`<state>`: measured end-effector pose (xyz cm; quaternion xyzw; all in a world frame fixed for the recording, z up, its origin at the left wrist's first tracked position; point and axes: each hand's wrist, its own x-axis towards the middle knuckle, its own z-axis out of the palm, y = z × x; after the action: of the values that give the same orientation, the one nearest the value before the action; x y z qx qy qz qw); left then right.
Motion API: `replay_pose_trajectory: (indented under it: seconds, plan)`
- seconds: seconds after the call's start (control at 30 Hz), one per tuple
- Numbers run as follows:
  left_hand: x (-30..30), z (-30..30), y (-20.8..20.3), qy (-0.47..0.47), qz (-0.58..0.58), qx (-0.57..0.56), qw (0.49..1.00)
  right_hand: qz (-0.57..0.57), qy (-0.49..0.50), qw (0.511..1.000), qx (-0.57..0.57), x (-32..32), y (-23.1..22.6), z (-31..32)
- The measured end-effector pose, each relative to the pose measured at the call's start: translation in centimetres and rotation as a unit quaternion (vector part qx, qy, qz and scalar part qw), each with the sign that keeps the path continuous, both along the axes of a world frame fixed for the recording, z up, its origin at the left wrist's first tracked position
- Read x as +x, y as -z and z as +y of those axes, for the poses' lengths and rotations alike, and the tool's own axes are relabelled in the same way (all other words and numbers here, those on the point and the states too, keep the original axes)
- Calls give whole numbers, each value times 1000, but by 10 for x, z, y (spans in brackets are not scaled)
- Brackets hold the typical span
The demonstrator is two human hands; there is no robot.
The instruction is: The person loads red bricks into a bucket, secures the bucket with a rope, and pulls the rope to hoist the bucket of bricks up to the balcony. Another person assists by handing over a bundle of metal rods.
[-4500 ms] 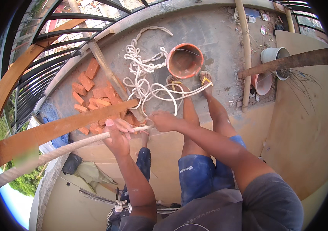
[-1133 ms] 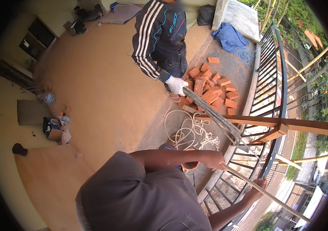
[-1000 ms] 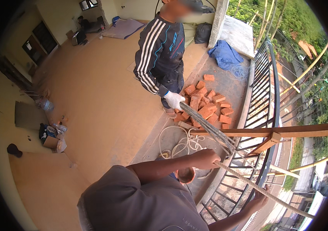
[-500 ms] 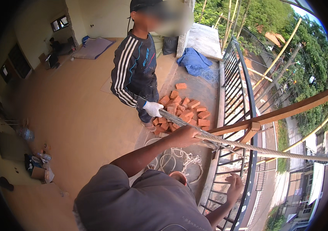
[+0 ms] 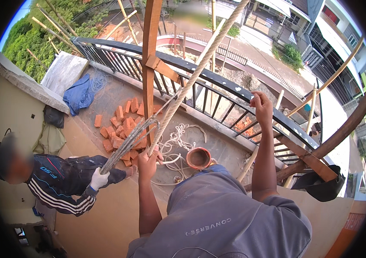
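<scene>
Left hand (image 5: pixel 147 165): fingers closed round the thick rope (image 5: pixel 201 66), at the low end of its visible run; pale rope pokes out just right of the fist, can't tell if same line.
Right hand (image 5: pixel 262 107): raised, well apart from the rope; fingers curled, no rope in them; overlaps the black railing (image 5: pixel 221 79) in view, can't tell if touching or gripping it.
Nearer hand: left, in contact; the right has a wide gap to the rope.
Rope from right hand: off to its left, between it and the wooden beam (image 5: pixel 149 38).
Rope long axis: slanted, from left fist up and rightward, across the railing, out at the top edge; looks straight, no sag.
Grey bundle (image 5: pixel 123 152): long, thin strands, lower end in a co-worker's gloved hand (image 5: pixel 99 179), upper end meets the rope in view above the left fist; contact unclear.
Orange bucket (image 5: pixel 199 148): floor, right of left hand, near the person's feet.
White rope heap (image 5: pixel 177 138): loose loops on floor, between bucket and brick pile (image 5: pixel 120 129).
Wooden beam: left of rope, near upright in view, crosses railing.
Past railing: bamboo poles, street, trees (image 5: pixel 24 47) far left.
</scene>
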<state>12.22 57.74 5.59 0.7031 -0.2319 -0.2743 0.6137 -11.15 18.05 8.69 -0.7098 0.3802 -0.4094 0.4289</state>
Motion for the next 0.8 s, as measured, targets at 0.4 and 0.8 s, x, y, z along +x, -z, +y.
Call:
replay_pose_trajectory:
  seconds: [0.4, 0.8]
  plan:
    - [-24, -65, 54, -146, 74, 5, 987, -215, 82, 973, -23, -32, -14, -184]
    - [-49, -147, 45, -361, -38, 53, 930, -78, 250, 845, -466, 57, -448, -458]
